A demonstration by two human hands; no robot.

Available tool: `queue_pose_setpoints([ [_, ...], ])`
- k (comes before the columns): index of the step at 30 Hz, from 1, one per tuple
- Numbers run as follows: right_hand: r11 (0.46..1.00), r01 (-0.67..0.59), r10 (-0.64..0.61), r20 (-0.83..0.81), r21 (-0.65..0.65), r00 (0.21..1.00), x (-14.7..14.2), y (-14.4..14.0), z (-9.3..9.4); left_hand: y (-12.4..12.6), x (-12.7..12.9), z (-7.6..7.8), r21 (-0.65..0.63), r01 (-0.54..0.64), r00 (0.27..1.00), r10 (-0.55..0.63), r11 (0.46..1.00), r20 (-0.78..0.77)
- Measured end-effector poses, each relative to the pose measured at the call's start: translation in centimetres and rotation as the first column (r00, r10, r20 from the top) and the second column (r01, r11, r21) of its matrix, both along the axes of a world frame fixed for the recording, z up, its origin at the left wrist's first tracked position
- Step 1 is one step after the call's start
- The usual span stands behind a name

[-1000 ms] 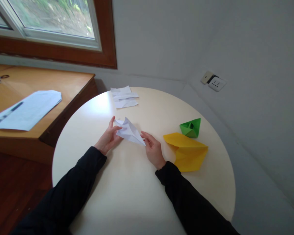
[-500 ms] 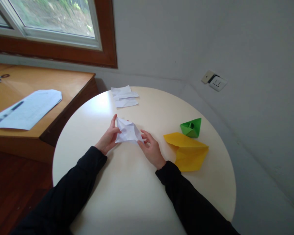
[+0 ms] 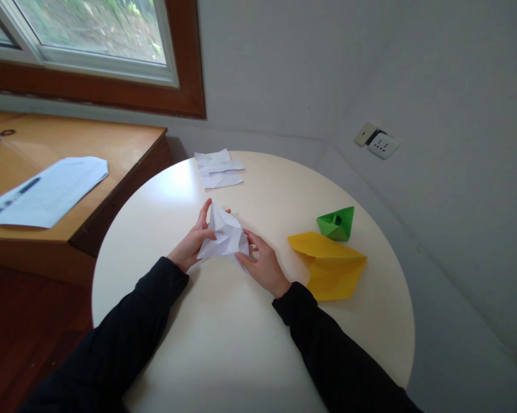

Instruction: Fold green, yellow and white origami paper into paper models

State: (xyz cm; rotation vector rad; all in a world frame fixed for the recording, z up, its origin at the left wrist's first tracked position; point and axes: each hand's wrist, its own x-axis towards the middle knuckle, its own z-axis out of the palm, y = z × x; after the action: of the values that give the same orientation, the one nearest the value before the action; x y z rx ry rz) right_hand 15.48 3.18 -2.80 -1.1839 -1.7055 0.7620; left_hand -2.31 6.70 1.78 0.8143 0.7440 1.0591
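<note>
white folded paper (image 3: 224, 236) is pinched between both hands just above the desk (image 3: 224, 344); left hand (image 3: 191, 244) fingers close on its left edge, right hand (image 3: 262, 265) fingers grip underneath, steadying the creases for shaping

Both arms are in plain black long sleeves, looks like a soft knit or sweatshirt fabric, no logos or stripes. Cuffs sit snug at the wrists. Left hand (image 3: 190, 245) and right hand (image 3: 263, 265) bare, no rings, no watch.

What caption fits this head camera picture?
Both hands hold a folded white paper over the round table.
</note>
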Motion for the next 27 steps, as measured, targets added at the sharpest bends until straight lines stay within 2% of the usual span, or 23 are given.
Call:
queue_pose_setpoints([
  [3, 1.000, 0.006, -0.007, 0.044, 0.029, 0.999, 0.04, -0.01, -0.04, 0.05, -0.02, -0.15, 0.011, 0.006, 1.000, -0.006, 1.000, -0.009],
  [9, 0.999, 0.035, -0.034, 0.033, -0.019, 0.999, 0.03, -0.11, 0.37, 0.10, -0.07, -0.55, 0.047, 0.044, 0.999, -0.044, 0.998, -0.009],
  [19, 0.993, 0.080, -0.087, -0.075, -0.089, 0.993, 0.22, -0.20, 0.59, 0.14, 0.08, -0.46, 0.023, 0.031, 1.000, -0.031, 0.999, 0.001],
  [27, 0.998, 0.064, -0.064, -0.027, 0.013, 0.998, -0.04, -0.52, 0.55, 0.10, 0.14, -0.84, 0.024, 0.030, 0.998, -0.029, 0.999, -0.052],
])
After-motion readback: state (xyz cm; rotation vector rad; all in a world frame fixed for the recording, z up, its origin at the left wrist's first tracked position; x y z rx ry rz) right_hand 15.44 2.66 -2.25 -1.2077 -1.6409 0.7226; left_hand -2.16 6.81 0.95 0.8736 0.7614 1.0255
